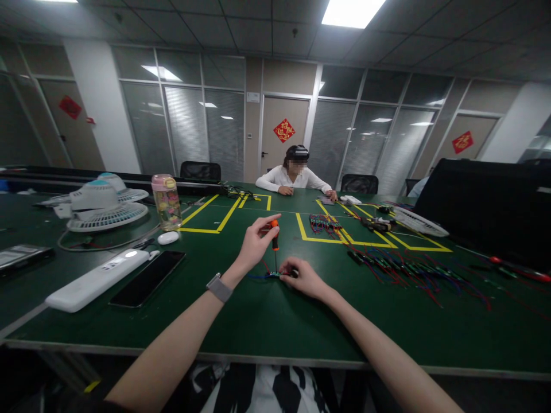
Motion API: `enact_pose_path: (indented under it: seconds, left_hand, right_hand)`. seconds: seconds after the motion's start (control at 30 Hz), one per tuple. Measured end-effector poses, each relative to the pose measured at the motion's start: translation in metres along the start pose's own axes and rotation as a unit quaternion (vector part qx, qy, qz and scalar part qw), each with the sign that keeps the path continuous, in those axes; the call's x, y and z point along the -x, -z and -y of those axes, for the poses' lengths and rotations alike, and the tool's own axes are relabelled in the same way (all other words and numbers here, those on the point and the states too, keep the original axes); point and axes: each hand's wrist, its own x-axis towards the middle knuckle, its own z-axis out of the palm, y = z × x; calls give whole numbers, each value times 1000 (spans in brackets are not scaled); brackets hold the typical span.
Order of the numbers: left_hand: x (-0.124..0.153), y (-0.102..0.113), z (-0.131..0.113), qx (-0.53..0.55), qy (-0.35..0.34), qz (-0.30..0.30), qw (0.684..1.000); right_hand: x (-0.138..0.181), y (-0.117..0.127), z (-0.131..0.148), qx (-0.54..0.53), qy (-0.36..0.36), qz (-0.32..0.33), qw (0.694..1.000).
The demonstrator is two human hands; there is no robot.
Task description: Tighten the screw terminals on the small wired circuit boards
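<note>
Upright over the table stands a screwdriver [275, 244] with an orange and black handle. My left hand [255, 242] grips the top of its handle between the fingers and wears a watch on the wrist. The screwdriver's tip meets a small green circuit board [274, 275] with red and blue wires, lying on the green table [301, 321]. My right hand [303, 276] is closed at the board's right end, its fingertips pinching the board or its wires there. The exact contact is partly hidden by the fingers.
Wired boards lie in a row [404, 267] at right and in a bundle [325, 225] ahead. To the left are a phone [148, 279], a power strip [99, 280], a bottle [167, 203] and fans [107, 212]. A person [297, 172] sits opposite; a black monitor [486, 212] stands right.
</note>
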Motion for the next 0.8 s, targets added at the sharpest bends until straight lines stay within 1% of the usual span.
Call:
enact_pose_path:
  seconds: [0.07, 0.2, 0.37, 0.53, 0.7, 0.8]
  left_hand:
    - [0, -1, 0, -20, -7, -5, 1000]
    - [0, -2, 2, 13, -7, 10, 1000]
    - [0, -1, 1, -16, -6, -24, 1000]
    - [1, -3, -2, 43, 13, 33, 998]
    - [3, -6, -4, 4, -5, 10, 1000]
    - [3, -5, -2, 26, -1, 24, 999]
  right_hand:
    - [0, -1, 0, 1, -2, -3, 1000]
    - [0, -3, -2, 0, -5, -4, 1000]
    - [0, -3, -3, 12, -3, -4, 1000]
    - [0, -1, 0, 28, -4, -4, 1000]
    - [0, -2, 1, 30, -5, -4, 1000]
    - [1, -2, 1, 31, -7, -4, 999]
